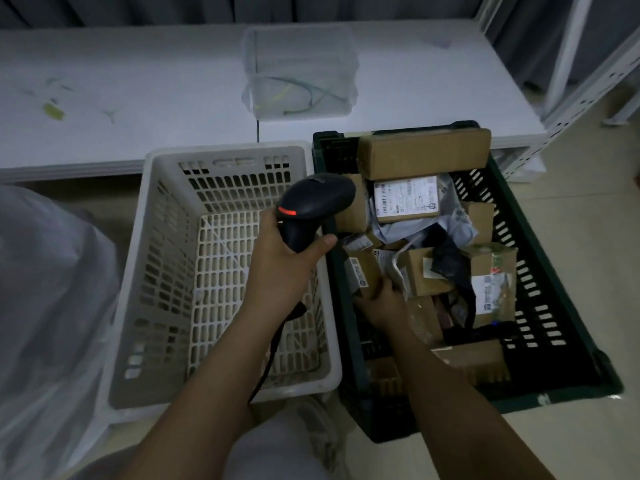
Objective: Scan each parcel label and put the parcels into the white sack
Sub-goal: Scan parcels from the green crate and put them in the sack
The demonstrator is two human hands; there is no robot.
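Parcels fill the dark green crate on the right: brown cardboard boxes of several sizes, a few grey and black plastic mailers, many with white printed labels facing up. We see one long box leaning against the crate's far wall, and just below it a smaller box whose label lies in plain sight. Beside the crate, touching its left wall or very nearly, stands a white slotted basket with nothing in it that we can make out. To the far left a white sack bulges at the frame's edge (its contents are hidden from us).

Our left hand is clenched around the grip of a black barcode scanner, which is held over the seam between basket and crate, its head turned toward the parcels and a red strip showing on its back; a cable trails down from the grip. Our right hand reaches into the crate and grasps a small labelled box near the crate's left wall, fingers curled over its near edge.

Behind both containers, on a white table, sits a clear plastic bin with some thin cords inside.
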